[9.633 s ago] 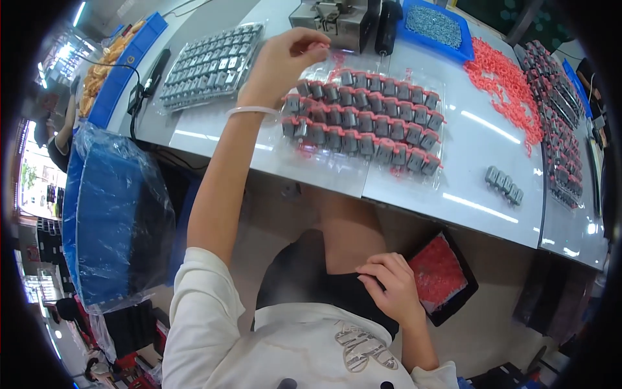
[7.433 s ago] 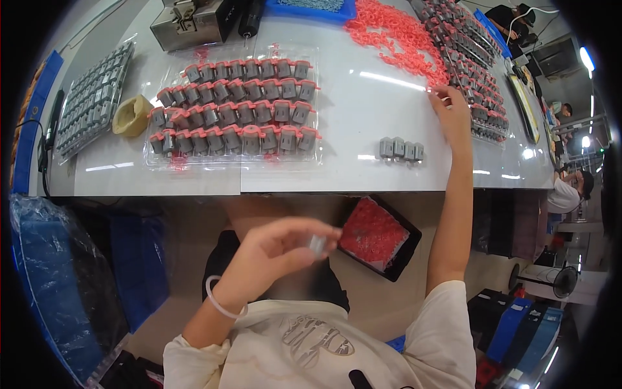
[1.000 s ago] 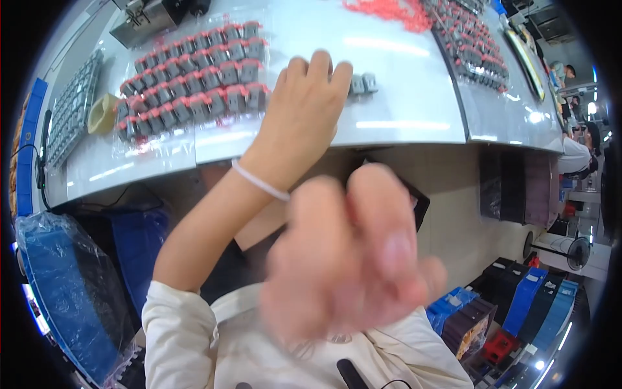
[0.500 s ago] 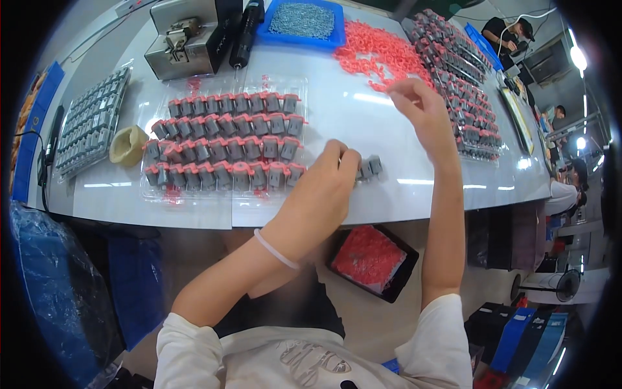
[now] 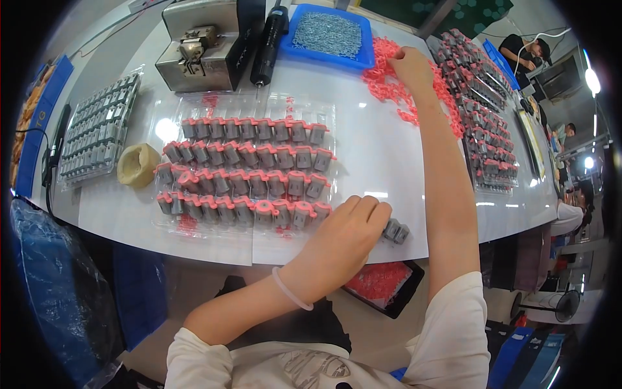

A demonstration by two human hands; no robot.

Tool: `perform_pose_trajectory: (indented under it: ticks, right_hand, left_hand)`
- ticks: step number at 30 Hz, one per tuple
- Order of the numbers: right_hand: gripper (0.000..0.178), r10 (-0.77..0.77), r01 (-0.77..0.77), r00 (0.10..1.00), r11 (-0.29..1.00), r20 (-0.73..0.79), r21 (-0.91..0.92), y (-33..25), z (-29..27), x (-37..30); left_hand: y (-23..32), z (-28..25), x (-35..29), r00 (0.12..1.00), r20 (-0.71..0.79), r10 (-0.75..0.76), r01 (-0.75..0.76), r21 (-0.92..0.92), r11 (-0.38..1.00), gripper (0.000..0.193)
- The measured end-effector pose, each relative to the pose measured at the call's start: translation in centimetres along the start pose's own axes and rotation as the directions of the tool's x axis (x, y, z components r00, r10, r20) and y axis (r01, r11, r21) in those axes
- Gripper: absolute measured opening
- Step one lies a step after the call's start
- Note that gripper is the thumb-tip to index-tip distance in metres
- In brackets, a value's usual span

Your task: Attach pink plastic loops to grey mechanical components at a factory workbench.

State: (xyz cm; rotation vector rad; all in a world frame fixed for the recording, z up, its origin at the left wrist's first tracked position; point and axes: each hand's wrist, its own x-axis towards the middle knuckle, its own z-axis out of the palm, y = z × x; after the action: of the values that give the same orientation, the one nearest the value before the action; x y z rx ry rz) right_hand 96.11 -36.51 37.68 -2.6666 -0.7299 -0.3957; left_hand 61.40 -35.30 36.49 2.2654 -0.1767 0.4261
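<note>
My left hand is closed with its fingers curled down at the table's front part; what they hold, if anything, is hidden under them. Touching or just beside its fingertips is a short row of small grey plastic housings. My right hand stretches far forward, its fingers bent together over a loose pile of small pink plastic parts. Whether a part is between those fingertips cannot be made out. Left of my left hand, a clear plastic tray carries several rows of grey housings with pink parts fitted on top.
A blue bin of small metal pieces, a black electric screwdriver and a metal fixture stand at the back. Tape roll and grey-part tray lie left; stacked filled trays right. Below sits a black box. Another person is far right.
My right hand has moved forward, from the near edge of the pink pile to over it. The view has shifted, so the table sits lower. My left hand stays by the grey housings.
</note>
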Motion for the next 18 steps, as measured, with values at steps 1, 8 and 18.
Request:
perform_pose_trajectory:
  ticks: [1, 8, 18]
  right_hand:
    - [0.027, -0.003, 0.003, 1.0, 1.0, 0.008, 0.007, -0.3, 0.5, -0.1]
    - [0.025, 0.017, -0.017, 0.999, 1.0, 0.044, -0.003, 0.1, 0.6, 1.0]
    - [0.024, -0.035, 0.027, 0.999, 0.976, 0.035, 0.216, 1.7, -1.2, 0.4]
  left_hand:
    - [-0.1, 0.0, 0.0, 1.0, 0.001, -0.01, 0.01, 0.004, 1.0, 0.026]
    - [1.0, 0.2, 0.4, 0.998, -0.022, -0.064, 0.067, 0.112, 0.991, 0.033]
    - [1.2, 0.3, 0.6, 0.999, -0.034, -0.032, 0.039, 0.239, 0.97, 0.028]
